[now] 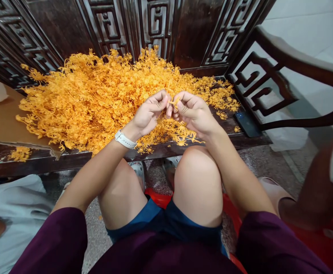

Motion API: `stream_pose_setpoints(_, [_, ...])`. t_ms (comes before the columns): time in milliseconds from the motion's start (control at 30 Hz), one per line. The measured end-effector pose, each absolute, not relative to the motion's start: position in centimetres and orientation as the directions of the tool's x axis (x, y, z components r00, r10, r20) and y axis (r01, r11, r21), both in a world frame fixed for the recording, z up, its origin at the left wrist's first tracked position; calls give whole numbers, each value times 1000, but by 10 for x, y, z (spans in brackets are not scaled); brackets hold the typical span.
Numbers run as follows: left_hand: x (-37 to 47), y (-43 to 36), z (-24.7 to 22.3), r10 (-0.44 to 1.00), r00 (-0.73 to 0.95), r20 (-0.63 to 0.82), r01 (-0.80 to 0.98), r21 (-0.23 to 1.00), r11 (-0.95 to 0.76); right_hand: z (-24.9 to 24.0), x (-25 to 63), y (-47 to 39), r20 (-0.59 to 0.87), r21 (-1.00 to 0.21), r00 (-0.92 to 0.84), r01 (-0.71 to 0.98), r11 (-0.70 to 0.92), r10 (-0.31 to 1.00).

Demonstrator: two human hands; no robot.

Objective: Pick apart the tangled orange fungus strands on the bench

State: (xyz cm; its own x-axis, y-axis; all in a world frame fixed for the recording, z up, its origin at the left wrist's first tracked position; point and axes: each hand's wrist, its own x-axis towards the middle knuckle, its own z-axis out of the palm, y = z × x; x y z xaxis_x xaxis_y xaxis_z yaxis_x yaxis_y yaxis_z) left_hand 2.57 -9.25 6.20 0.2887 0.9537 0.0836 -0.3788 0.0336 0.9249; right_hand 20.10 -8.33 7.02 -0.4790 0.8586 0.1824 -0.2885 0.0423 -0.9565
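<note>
My left hand [152,110] and my right hand [196,112] meet over the front of a big heap. Between their fingertips is a small orange piece with thin branching arms [174,102]; both hands pinch it. The heap of similar orange pieces [94,99] lies on a dark wooden bench [77,160], banked against its carved back. Several stringy pieces [185,135] lie just below my hands. A pale band [125,139] circles my left wrist. Some fingers are partly hidden behind the others.
A cardboard sheet [15,121] covers the bench's left part, with loose orange pieces [20,153] before it. A dark phone [246,123] lies by the carved armrest [286,87] at right. Other people sit close on both sides, a pale garment [15,213] at left.
</note>
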Motion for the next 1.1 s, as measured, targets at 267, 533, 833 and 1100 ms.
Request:
stream_pose_setpoints(267, [29, -96, 57, 935, 335, 115, -520, 850, 82, 65, 206, -77, 204, -940, -551, -342, 3, 809])
stream_pose_setpoints(533, [14, -89, 74, 989, 122, 89, -630, 777, 8, 68, 209, -79, 329, -839, -371, -536, 89, 868])
stream_pose_setpoints(833, [-22, -53, 53, 986, -19, 164, -377, 913, -159, 61, 207, -76, -18, -915, -347, -373, -155, 938])
stream_pose_setpoints(1100, [-27, -46, 41, 982, -9, 190, -234, 954, -187, 35, 232, -39, -211, -786, -25, -590, -185, 977])
